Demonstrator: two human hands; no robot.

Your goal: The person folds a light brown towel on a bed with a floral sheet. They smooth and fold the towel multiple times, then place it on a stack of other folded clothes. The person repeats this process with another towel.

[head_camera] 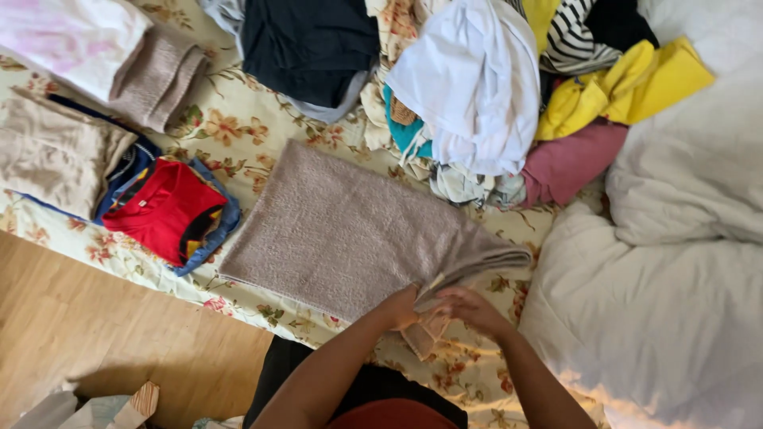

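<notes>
A taupe towel [342,230] lies spread on the floral bedsheet [238,119], partly folded along its right side. My left hand [400,308] grips the towel's near edge at the bottom. Close beside it, my right hand [469,306] pinches the folded near corner of the same towel, where a flap hangs down over the bed's edge.
A heap of unfolded clothes [485,95] in white, yellow, striped and pink lies behind the towel. Folded stacks sit at the left: a red shirt [163,208], a beige pile [52,155]. A white duvet [668,262] fills the right. Wooden floor [103,334] lies lower left.
</notes>
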